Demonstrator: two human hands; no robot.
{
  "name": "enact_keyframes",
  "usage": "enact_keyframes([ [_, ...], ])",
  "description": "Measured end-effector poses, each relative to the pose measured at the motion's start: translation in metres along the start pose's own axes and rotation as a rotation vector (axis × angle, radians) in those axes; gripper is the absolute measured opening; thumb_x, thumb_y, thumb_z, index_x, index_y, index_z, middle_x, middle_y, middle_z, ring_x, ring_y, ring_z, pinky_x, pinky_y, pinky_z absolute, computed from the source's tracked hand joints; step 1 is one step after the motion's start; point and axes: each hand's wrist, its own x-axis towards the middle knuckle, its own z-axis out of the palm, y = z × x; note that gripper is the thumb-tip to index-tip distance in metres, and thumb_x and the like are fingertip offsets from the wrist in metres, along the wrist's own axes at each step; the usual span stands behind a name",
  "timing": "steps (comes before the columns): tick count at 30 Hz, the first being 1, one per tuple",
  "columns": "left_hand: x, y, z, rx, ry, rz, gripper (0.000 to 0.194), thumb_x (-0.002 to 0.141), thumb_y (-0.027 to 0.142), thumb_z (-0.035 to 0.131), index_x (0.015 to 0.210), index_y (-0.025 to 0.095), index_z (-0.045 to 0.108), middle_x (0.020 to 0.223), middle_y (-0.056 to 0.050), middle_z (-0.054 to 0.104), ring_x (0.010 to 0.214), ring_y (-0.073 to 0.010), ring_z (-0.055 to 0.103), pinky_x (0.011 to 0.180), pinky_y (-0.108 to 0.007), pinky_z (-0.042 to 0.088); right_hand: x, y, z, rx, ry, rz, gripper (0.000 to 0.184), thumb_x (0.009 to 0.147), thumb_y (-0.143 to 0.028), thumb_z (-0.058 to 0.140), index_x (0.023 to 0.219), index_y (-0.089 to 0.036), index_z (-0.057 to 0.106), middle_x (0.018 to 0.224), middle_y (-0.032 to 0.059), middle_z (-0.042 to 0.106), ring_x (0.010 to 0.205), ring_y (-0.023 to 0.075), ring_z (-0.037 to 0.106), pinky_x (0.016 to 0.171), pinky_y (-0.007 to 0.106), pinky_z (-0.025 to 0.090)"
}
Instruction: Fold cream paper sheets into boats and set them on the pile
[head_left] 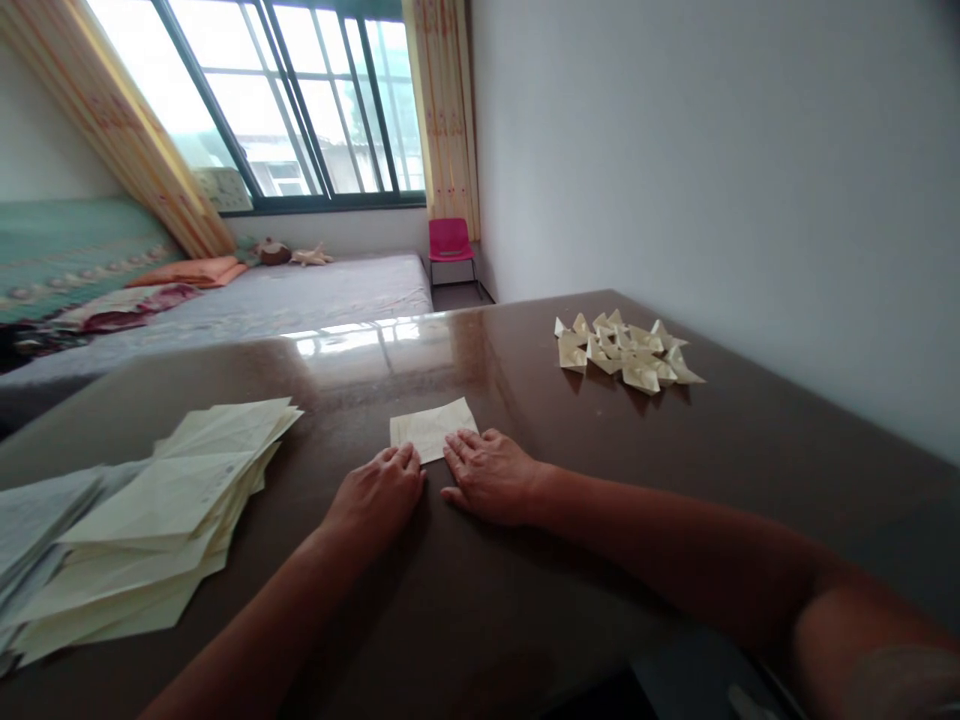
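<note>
A small folded sheet of cream paper (429,428) lies flat on the glossy brown table (517,620) in front of me. My left hand (384,490) rests with its fingertips on the paper's near left edge. Across its near right corner lies my right hand (491,475), palm down with the fingers stretched out and the thumb apart. Both hands press on the sheet rather than grip it, and the corners beneath the fingers are hidden.
To the left is a loose stack of cream paper sheets (172,500), beside greyish sheets (45,520). Several folded paper boats (626,350) cluster at the far right of the table, near the white wall (712,150). Beyond stand a bed (337,285) and a pink chair (450,240).
</note>
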Motion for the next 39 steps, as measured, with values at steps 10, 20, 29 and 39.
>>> enact_keyframes([
  [10, 0.001, -0.002, -0.015, 0.036, -0.072, -0.027, 0.022, 0.092, 0.018, 0.042, 0.098, 0.018, 0.063, 0.092, -0.010, 0.067, 0.086, -0.0244, 0.065, 0.065, -0.031, 0.049, -0.008, 0.010, -0.025, -0.058, -0.113, 0.189, 0.033, 0.094, -0.030, 0.040, 0.092, -0.011, 0.067, 0.096, 0.0169, 0.068, 0.091, 0.0263, 0.059, 0.078, 0.041, 0.039],
  [20, 0.000, -0.012, -0.009, -0.015, 0.014, -0.042, 0.023, 0.092, 0.022, 0.040, 0.086, 0.018, 0.062, 0.083, -0.009, 0.069, 0.080, -0.0252, 0.067, 0.059, -0.030, 0.045, 0.002, 0.047, -0.003, 0.095, 0.077, 0.152, 0.050, 0.087, -0.056, 0.048, 0.121, -0.019, 0.055, 0.120, 0.0113, 0.057, 0.108, 0.0240, 0.049, 0.083, 0.034, 0.039],
  [29, -0.002, -0.022, -0.009, -0.072, 0.096, -0.019, 0.024, 0.092, 0.026, 0.043, 0.093, 0.024, 0.067, 0.106, -0.003, 0.069, 0.100, -0.0218, 0.061, 0.072, -0.030, 0.047, 0.004, 0.051, 0.003, 0.160, 0.156, -0.029, 0.022, 0.092, -0.026, 0.045, 0.088, -0.019, 0.066, 0.094, 0.0066, 0.068, 0.098, 0.0188, 0.052, 0.085, 0.034, 0.029],
  [39, -0.003, -0.021, -0.004, -0.253, 0.075, 0.078, 0.029, 0.093, 0.023, 0.041, 0.105, 0.026, 0.067, 0.110, -0.003, 0.067, 0.098, -0.0177, 0.057, 0.078, -0.027, 0.048, 0.002, 0.040, 0.003, 0.179, 0.188, -0.204, 0.016, 0.089, -0.025, 0.048, 0.085, -0.019, 0.062, 0.084, 0.0028, 0.067, 0.085, 0.0156, 0.054, 0.077, 0.029, 0.029],
])
